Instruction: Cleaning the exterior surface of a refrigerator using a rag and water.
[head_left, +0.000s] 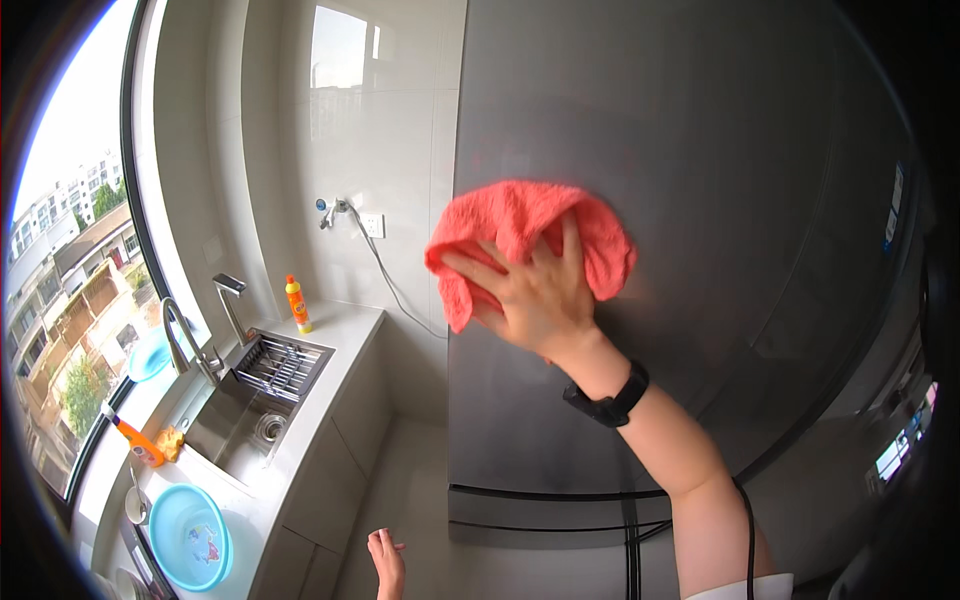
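A red cloth lies bunched against the dark grey front of a large appliance, apparently a refrigerator. My right hand, with a black watch at the wrist, presses on the cloth with fingers spread, some tucked under its folds. Low in the picture, my left hand hangs beside the counter, holding nothing, its fingers slightly bent. Below the large dark panel run black gaps between it and the lower doors.
On the left, a counter holds a steel sink, drying rack, taps, orange bottles and a blue basin. A wall tap with a hose is beyond. The window borders the counter.
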